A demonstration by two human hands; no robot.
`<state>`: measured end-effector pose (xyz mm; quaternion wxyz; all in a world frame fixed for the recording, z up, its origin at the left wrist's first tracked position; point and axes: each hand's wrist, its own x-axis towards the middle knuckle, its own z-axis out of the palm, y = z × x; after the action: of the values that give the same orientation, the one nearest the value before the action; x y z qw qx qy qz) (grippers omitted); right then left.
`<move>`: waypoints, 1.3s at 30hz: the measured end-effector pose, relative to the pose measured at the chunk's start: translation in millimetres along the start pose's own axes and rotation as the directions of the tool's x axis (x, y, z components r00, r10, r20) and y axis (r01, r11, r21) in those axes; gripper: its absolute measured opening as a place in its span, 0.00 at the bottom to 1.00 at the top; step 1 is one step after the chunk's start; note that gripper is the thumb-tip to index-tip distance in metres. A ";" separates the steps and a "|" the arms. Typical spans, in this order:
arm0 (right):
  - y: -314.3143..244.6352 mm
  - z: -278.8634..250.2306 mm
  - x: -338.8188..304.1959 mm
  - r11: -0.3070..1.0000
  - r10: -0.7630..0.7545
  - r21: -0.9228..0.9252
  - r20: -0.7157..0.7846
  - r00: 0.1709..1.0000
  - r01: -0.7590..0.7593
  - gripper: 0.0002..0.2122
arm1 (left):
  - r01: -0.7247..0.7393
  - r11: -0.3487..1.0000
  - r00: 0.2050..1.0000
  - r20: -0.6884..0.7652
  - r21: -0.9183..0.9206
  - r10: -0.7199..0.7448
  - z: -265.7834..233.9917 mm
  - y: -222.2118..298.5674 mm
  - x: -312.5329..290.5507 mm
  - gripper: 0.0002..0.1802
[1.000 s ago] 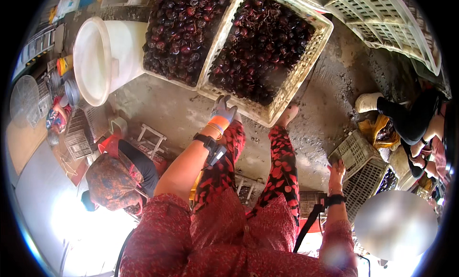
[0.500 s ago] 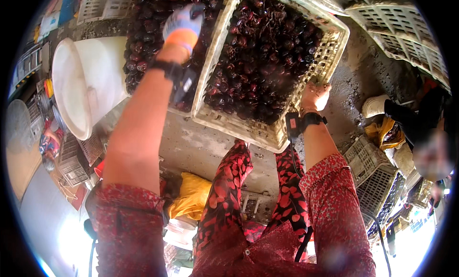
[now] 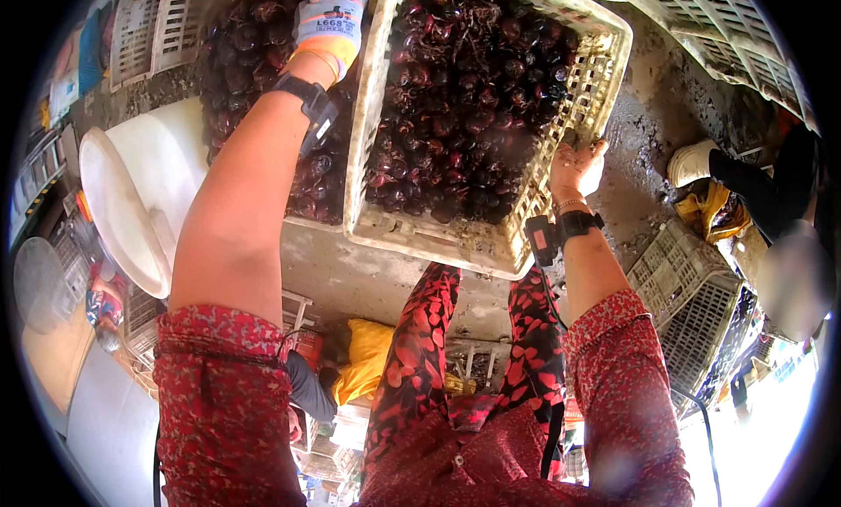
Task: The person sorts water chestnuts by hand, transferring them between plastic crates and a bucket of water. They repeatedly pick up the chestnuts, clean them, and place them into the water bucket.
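A cream plastic crate (image 3: 438, 244) full of dark, glossy red-brown round corms (image 3: 455, 113), which look like water chestnuts with stringy roots, sits tilted in front of me. My bare right hand (image 3: 578, 167), muddy at the fingertips, grips the crate's right rim. To the left lies a second load of the same corms (image 3: 241, 87); a pale edge shows at its near side. Over that load is my left hand (image 3: 329, 24) in a grey-blue glove with an orange cuff. Its fingers are apart and point away from me; no thing shows in them.
A large white tub (image 3: 131, 209) stands at the left. Stacked crates are at the far right (image 3: 727, 43) and lower right (image 3: 683, 279). Another person's shoe (image 3: 692, 164) is on the wet floor at the right. A yellow sack (image 3: 359, 362) lies near my legs.
My left hand has moved slightly left and away from me, and its glove is no longer blurred. My right hand stays on the rim. The view has shifted slightly.
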<state>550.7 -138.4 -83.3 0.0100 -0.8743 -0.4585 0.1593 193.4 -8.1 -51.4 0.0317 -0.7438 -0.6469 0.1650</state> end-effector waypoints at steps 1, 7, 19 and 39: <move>6.9 4.6 4.4 0.900 0.145 0.398 0.106 0.984 -0.176 0.16 | -0.055 0.998 0.997 -0.052 0.017 0.056 -2.6 0.2 -3.9 0.18; 59.0 46.9 32.6 0.981 -0.080 0.185 0.087 0.993 0.063 0.17 | 0.221 0.904 0.959 -0.084 -0.367 -0.269 -14.4 5.6 -25.7 0.23; 50.7 60.6 29.1 0.927 -0.267 -0.180 0.299 0.916 0.329 0.12 | 0.298 0.555 0.942 0.147 -0.777 -0.301 -56.4 -277.8 -102.7 0.24; 48.9 58.6 21.4 0.939 -0.101 0.344 0.244 0.965 0.011 0.15 | 0.288 0.907 0.926 0.330 -0.307 -0.183 10.0 149.2 56.1 0.32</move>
<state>584.1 -157.0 -152.7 0.1057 -0.8177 -0.4463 0.3479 338.7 20.8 -111.2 -0.1779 -0.6200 -0.7492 0.1507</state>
